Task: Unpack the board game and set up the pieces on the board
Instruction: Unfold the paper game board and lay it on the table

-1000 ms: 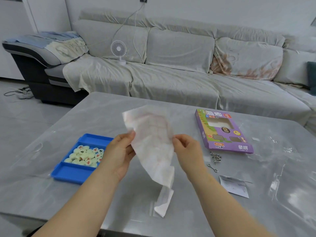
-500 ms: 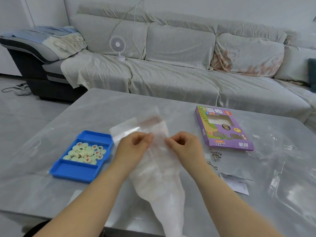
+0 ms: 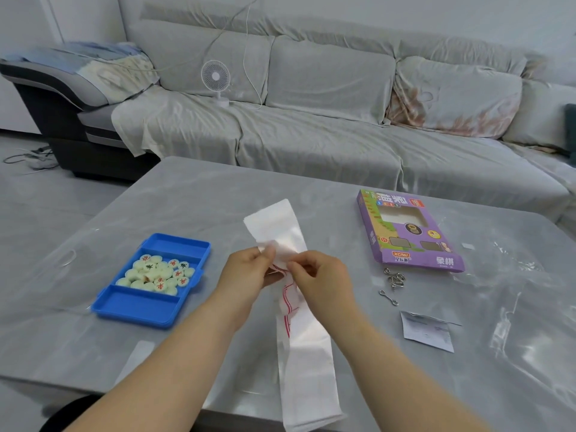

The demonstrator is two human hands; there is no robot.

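Plastic sleeve [image 3: 307, 363] w/ the folded board [image 3: 286, 294] apparently still partly inside, held low over the table [image 3: 218, 194], centre. Both hands are closed on it at mid-length: left hand [image 3: 249, 269] pinches a white edge b/w thumb & fingers, and right hand [image 3: 318, 275] pinches just beside it, fingertips almost touching. Which layer each has, sleeve or sheet, can't be told. The close two-hand pinch probably serves to part film from paper so the red-lined sheet can slide out. The sleeve's lower end trails toward the near table edge, its top sticks up past the knuckles.

Blue tray [image 3: 137, 307] sits to the left, clear of the work, its middle compartment heaped w/ round pieces [image 3: 159, 274]. They're likely parked there until the board lies flat.

Purple box [image 3: 405, 232] lies flat at right, window up. Just below it are metal rings [image 3: 393, 279] & a paper slip [image 3: 427, 330].

Est. progress: early. The box is unpacked, the board isn't spread yet, and no pieces are placed.
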